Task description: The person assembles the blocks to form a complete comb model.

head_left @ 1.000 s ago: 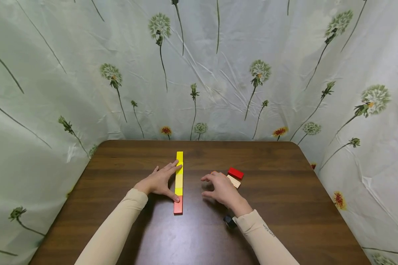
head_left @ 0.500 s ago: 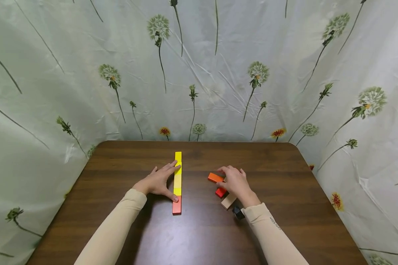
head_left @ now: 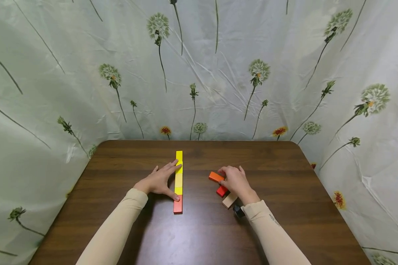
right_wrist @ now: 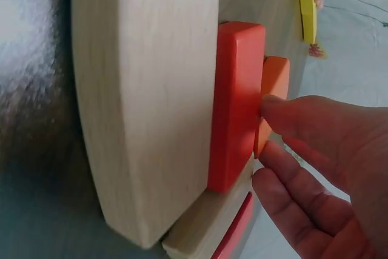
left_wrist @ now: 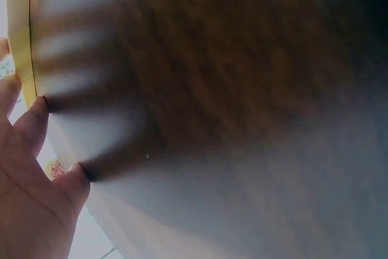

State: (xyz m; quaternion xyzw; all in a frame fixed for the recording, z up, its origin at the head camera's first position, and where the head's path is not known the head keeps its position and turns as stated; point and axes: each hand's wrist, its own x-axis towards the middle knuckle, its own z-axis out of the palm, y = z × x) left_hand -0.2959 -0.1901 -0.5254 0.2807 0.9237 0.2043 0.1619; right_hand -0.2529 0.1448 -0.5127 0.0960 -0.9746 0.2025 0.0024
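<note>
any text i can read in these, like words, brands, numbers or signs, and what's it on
Readable text: none.
Right sleeve: a small dark marking that looks like lettering, too small and blurred to read.
No lettering shows on the visible faces of the row of blocks, orange block or red block.

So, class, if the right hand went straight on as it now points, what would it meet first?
Most likely the orange block, close ahead of the right hand; whether they touch is unclear.
</note>
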